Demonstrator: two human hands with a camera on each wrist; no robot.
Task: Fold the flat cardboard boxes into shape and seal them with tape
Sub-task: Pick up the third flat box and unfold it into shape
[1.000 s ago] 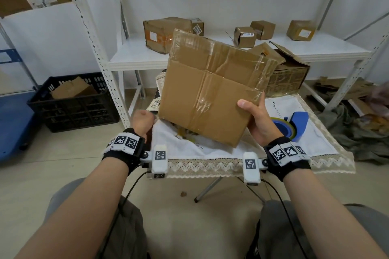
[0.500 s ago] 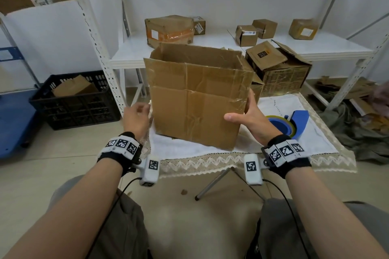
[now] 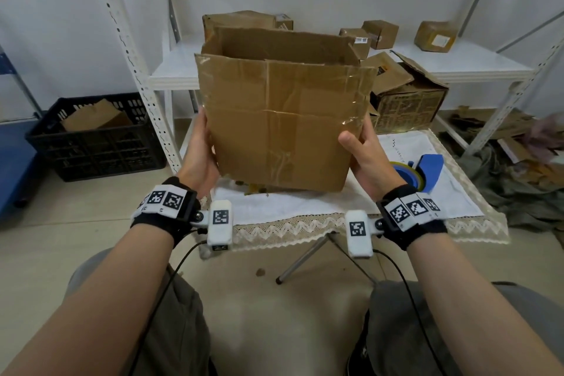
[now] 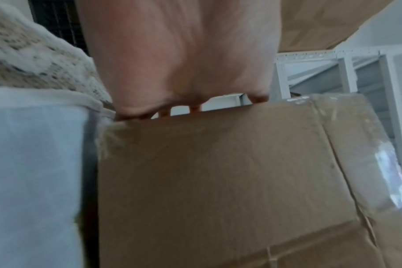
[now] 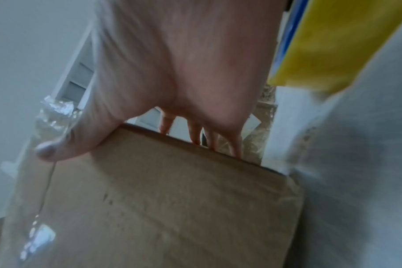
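An upright brown cardboard box (image 3: 280, 125) with its top flaps open hangs just above the white cloth-covered table (image 3: 305, 207). Clear tape shines along its edges. My left hand (image 3: 198, 156) grips its left side, and the fingers reach past the far edge in the left wrist view, where the box (image 4: 218, 181) fills the lower frame. My right hand (image 3: 364, 156) grips the right side with the thumb on the front face. The right wrist view shows the box (image 5: 161, 199) under that thumb. A blue tape dispenser (image 3: 427, 168) lies on the table behind my right hand.
An open printed box (image 3: 409, 101) stands at the table's back right. A white metal shelf (image 3: 457, 61) behind carries several small boxes. A black crate (image 3: 91, 134) with cardboard sits on the floor at left. Cardboard scraps and cloth (image 3: 503, 137) lie at right.
The box has turned from its taped bottom facing me to upright with the top open. My left hand has come up from beside the table onto the box's left side.
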